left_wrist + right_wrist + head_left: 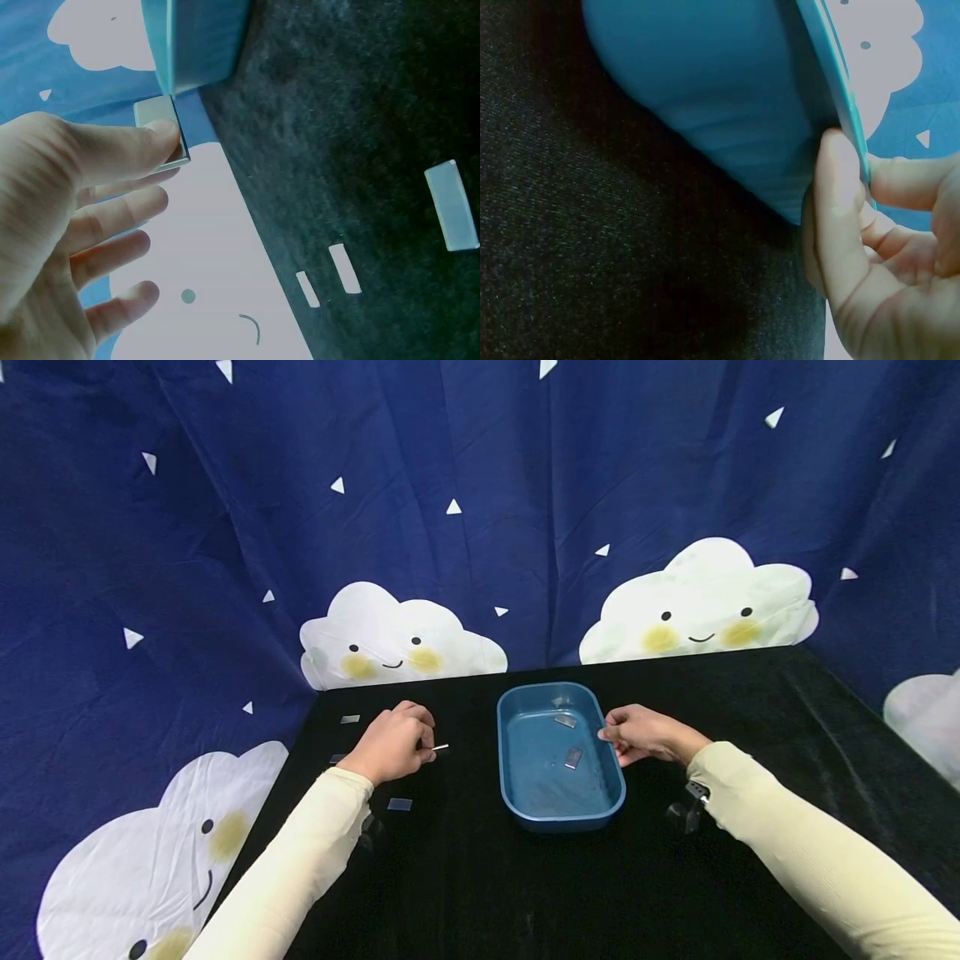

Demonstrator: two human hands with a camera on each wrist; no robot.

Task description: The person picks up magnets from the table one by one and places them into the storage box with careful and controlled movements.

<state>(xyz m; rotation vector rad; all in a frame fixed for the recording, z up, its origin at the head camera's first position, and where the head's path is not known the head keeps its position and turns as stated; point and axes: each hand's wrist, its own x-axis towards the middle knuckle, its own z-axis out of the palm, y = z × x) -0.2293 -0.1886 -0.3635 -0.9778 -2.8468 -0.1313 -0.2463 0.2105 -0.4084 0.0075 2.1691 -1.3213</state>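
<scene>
Over black cloth (450,877), left hand (393,742) pinches a plate (154,111) at its fingertips (162,138), right hand (647,732) a tray (555,817).

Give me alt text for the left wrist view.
The left hand pinches a small flat rectangular piece before a cloud-patterned cloth. Three similar pieces lie on a dark surface; part of a blue container shows at the top.

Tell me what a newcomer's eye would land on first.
Probably the smiling white clouds on the blue backdrop around the black surface. Next, the blue tray near the middle of the head view, gripped at its right side by the right hand, small flat pieces inside. Left of it, the left hand pinches another piece.
</scene>
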